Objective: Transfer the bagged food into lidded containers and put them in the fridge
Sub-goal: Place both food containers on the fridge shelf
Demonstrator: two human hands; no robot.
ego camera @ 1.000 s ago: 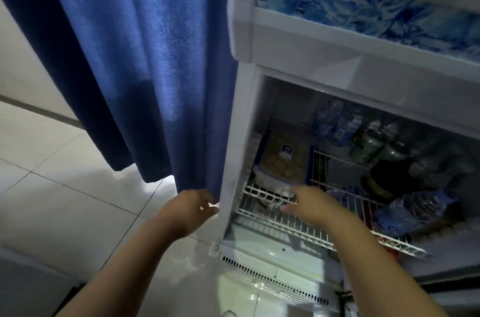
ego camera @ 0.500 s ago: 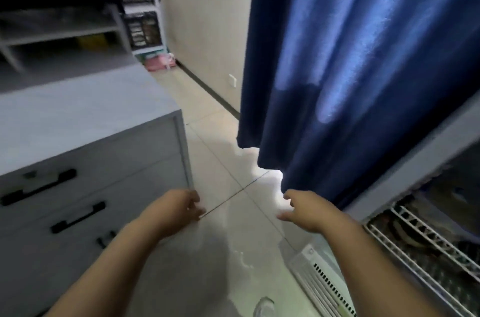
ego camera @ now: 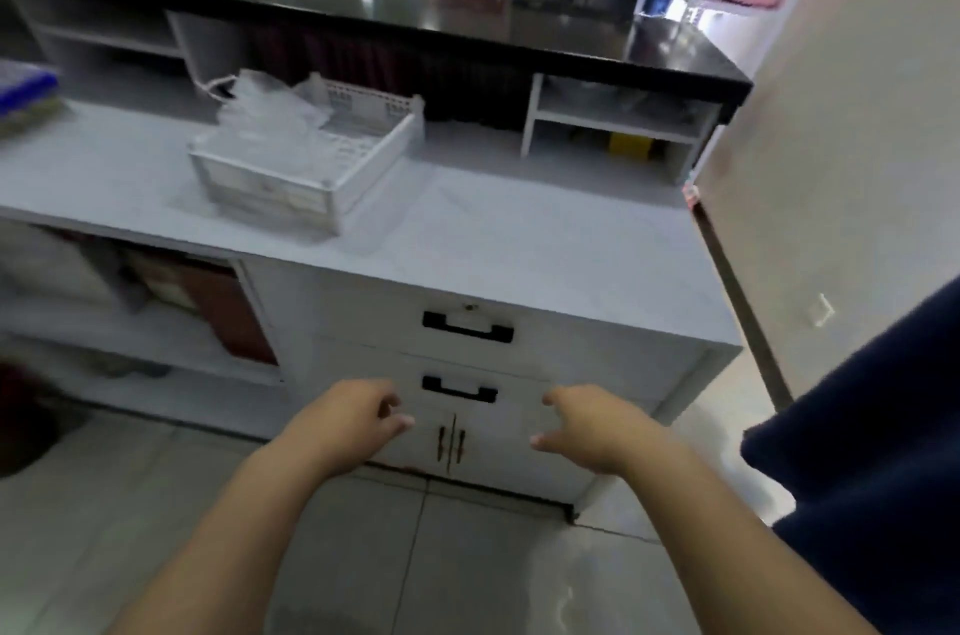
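Note:
My left hand point(ego camera: 348, 421) and my right hand point(ego camera: 592, 426) hang in front of me with fingers loosely curled, holding nothing. Both are low, in front of the white cabinet's drawers point(ego camera: 467, 327). On the grey counter point(ego camera: 545, 249) stands a white slatted plastic basket point(ego camera: 306, 182) with crumpled clear plastic bags point(ego camera: 265, 114) in its far left part. The fridge and the lidded container are out of view.
A dark blue curtain point(ego camera: 872, 452) hangs at the right. A black upper counter point(ego camera: 467, 26) runs behind the grey one, with open cubbies point(ego camera: 618, 125) below it. Open shelves point(ego camera: 130, 301) with items sit at the cabinet's left. Tiled floor point(ego camera: 415, 556) lies below.
The view has swung left from the open fridge, past the curtain, to the counter. My right hand left the container on the fridge shelf; both hands are empty now.

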